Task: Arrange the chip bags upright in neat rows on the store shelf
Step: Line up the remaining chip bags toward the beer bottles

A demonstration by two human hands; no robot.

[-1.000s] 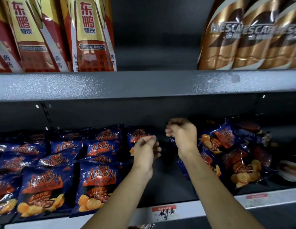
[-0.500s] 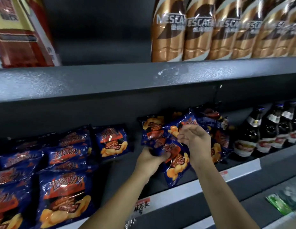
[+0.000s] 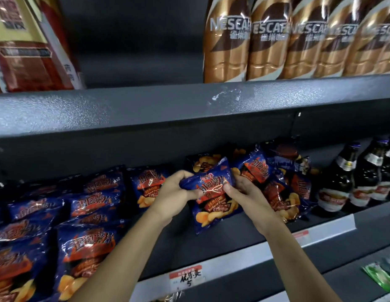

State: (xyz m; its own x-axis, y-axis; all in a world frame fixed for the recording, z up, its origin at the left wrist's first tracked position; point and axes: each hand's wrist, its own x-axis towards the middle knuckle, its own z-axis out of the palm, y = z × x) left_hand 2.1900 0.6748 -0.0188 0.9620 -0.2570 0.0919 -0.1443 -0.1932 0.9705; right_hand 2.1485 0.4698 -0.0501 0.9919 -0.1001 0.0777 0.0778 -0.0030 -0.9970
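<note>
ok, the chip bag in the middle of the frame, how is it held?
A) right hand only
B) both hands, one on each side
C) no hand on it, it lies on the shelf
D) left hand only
B: the left hand grips the left side of the chip bag and the right hand grips its right side.
</note>
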